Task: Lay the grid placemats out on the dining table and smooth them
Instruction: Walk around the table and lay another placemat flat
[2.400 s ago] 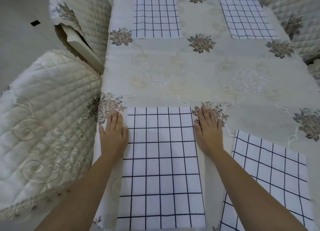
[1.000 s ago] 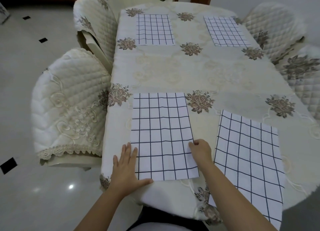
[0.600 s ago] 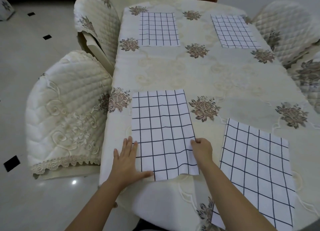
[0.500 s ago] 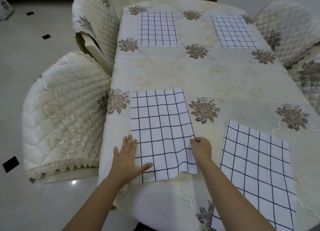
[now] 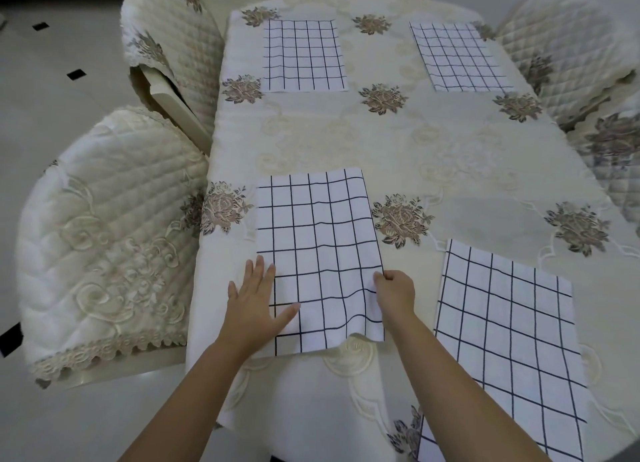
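- Four grid placemats out on the dining table: two at the far end, one at near right, one at near left between the hands.
- Step in hand, by the look of it: straightening and smoothing the near-left placemat.
- Left hand spread flat, palm down, pressing the mat's near left corner, thumb across the cloth.
- Right hand closed, pinching the mat's right edge between thumb and fingers.
- Mat not yet flat: grid lines wavy across the middle, near right corner rippled and hanging just over the table edge.
- Next move, as a judgement: pin with the left palm, draw the pinched edge outward to pull out the ripples, then sweep both palms over the cloth.
- Near-right placemat askew, drooping over the rim; likely needing squaring afterwards.
- Padded chairs close alongside, clear of the work.
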{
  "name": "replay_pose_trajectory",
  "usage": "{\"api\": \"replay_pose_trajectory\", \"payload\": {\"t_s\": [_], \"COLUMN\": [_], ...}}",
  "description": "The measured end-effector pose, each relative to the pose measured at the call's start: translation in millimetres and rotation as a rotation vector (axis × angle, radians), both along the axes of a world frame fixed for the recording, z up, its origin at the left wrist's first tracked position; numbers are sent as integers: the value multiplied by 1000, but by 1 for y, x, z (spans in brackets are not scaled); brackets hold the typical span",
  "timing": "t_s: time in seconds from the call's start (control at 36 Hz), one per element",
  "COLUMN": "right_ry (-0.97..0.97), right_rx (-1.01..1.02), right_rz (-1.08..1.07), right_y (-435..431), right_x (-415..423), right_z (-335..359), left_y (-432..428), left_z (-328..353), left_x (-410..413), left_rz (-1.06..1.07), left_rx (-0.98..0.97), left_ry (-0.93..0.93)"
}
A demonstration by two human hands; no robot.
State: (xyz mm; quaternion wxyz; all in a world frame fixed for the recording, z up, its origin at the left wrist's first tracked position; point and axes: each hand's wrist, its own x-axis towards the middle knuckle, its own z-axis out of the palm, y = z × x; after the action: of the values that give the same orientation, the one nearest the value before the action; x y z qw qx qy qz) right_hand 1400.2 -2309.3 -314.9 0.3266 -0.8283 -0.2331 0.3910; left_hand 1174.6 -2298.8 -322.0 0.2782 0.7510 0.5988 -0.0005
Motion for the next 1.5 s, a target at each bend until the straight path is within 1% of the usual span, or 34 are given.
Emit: {"api": "replay_pose_trajectory", "payload": {"t_s": [0.08,0.19,0.22,0.31,0.42,0.47,0.56,0.75,0.97,1.11,1.19,1.33,1.5], "right_ry": [-16,-36,-39,-86,-155,-157,-175,-191,-193,-179,-169,-178,-193], "right_rx": [-9,-5,0,9,-35,-52,-66,-108,-132,-79,-55,-52,-70], "right_rz": [15,72,100,192,257,270,294,335,327,281,249,241,240], "right_y": [-5,-12,-12,-15,-22,-26,-29,-28,-26,-26,-23,-16,-7], "right_x": [4,8,8,8,8,9,10,10,9,8,8,8,11], "right_z": [0,1,3,8,11,8,7,4,5,12,15,12,13], "left_y": [-8,-20,-23,-30,-36,-37,-35,-32,-32,-28,-20,-6,14], "left_z": [-2,-5,-5,-10,-10,-5,4,6,5,6,5,4,-11], "left_x": [2,-1,-3,-14,-26,-30,-32,-31,-25,-18,-14,0,14], "left_rz": [-12,81,126,217,320,381,454,446,436,352,329,265,121], "left_rx": [-15,-20,6,173,208,188,88,-79,-64,54,134,253,457], "left_ry": [18,-43,-77,-146,-167,-204,-251,-139,-55,19,24,-17,-119]}}
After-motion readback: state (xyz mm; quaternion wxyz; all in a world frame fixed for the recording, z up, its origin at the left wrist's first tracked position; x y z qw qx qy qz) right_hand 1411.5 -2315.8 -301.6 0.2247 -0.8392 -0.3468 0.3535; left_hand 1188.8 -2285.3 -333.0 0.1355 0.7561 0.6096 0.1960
